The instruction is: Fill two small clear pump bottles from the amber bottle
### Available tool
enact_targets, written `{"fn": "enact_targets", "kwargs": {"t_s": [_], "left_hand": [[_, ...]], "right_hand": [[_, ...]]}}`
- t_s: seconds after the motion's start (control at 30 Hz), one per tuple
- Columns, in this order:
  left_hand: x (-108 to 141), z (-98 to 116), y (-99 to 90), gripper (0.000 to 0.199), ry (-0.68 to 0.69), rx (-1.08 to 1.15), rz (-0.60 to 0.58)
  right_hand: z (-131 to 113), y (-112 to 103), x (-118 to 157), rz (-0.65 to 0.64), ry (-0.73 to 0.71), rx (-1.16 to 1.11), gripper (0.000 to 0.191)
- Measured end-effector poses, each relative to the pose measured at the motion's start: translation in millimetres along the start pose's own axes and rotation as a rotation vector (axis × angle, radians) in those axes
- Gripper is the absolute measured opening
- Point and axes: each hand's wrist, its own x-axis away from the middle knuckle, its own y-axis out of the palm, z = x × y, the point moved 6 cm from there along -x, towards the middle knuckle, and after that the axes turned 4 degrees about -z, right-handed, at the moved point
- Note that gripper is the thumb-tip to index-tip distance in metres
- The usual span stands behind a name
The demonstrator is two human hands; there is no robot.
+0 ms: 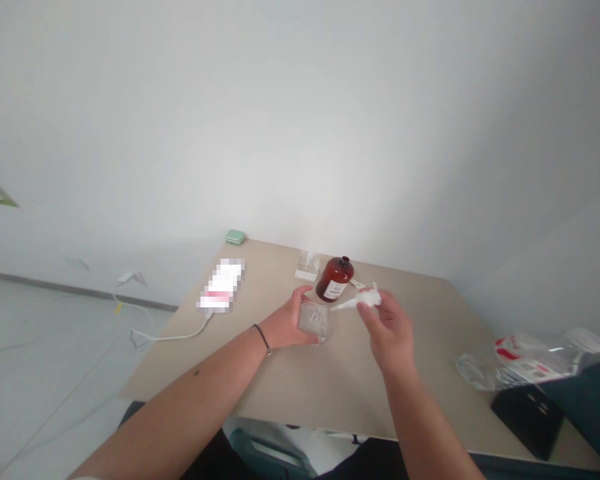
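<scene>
Clear square-sided container point(313, 321) was clamped in the left hand's point(286, 325) fingers; the right hand point(393, 333) pinched a white tapering piece point(364, 299) (best kept steady, so close).

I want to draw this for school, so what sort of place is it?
It looks like a room indoors, maybe an office or a home; I can't tell which. There's a table by a plain wall, and a white cable runs over the table's edge.
</scene>
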Motion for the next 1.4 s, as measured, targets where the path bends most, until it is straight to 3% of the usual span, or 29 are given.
{"fn": "enact_targets", "kwargs": {"t_s": [0.1,0.23,0.6,0.9,1.1,1.23,1.4], "left_hand": [[0,3,-0.1,0.112,-0.002,0.010,0.002],[-1,4,0.8,0.113,0.024,0.043,-0.011],[0,5,-1.1,0.114,0.021,0.004,-0.022],[-1,5,-1.0,0.111,0.017,0.037,-0.024],[-1,7,0.7,0.109,0.030,0.048,-0.043],[-1,4,1.8,0.109,0.024,0.023,-0.044],[-1,0,1.8,0.111,0.009,0.011,-0.040]], "right_hand": [[-22,22,-1,-0.095,-0.052,-0.016,0.018],[-28,33,-8,-0.145,-0.075,0.057,0.016],[9,78,7,-0.331,0.091,-0.007,0.019],[34,91,27,-0.309,0.247,-0.161,0.027],[44,97,34,-0.361,0.212,-0.457,0.041],[54,96,38,-0.369,0.286,-0.629,0.033],[62,94,40,-0.255,0.436,-0.763,0.010]]}}
